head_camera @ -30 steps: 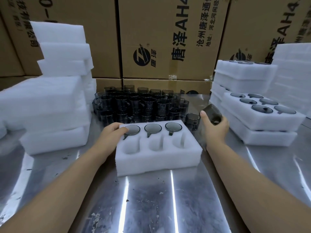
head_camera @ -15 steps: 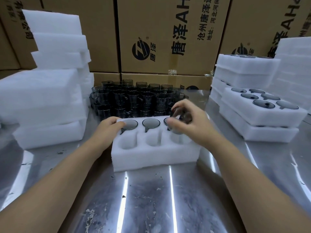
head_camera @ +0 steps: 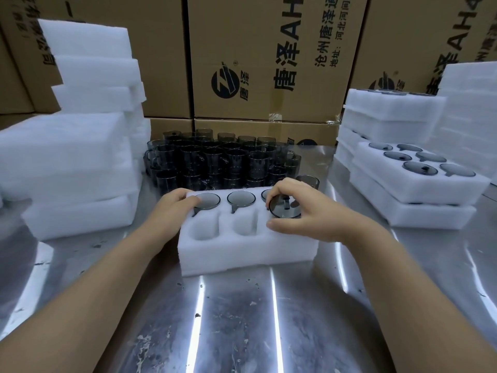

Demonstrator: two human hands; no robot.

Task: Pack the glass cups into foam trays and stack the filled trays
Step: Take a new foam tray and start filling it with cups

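Note:
A white foam tray [head_camera: 242, 251] lies on the metal table in front of me. Its far row holds three dark glass cups; the middle one [head_camera: 241, 198] shows plainly. My right hand [head_camera: 306, 211] grips a fourth dark glass cup [head_camera: 282, 210] by its rim over the near right pocket. The near left and near middle pockets hold nothing. My left hand [head_camera: 172, 208] rests on the tray's far left corner, its fingers at the far left cup. A cluster of several loose dark cups [head_camera: 220, 162] stands behind the tray.
Empty foam trays [head_camera: 75, 157] are piled at the left. Filled trays [head_camera: 414, 181] are stacked at the right, with more foam behind them. Cardboard boxes [head_camera: 269, 57] wall off the back. One loose cup [head_camera: 308, 181] stands just beyond the tray's far right corner.
My right hand carried a cup from the right of the tray over to the near right pocket and lowered it there. My left hand stayed on the tray's far left corner.

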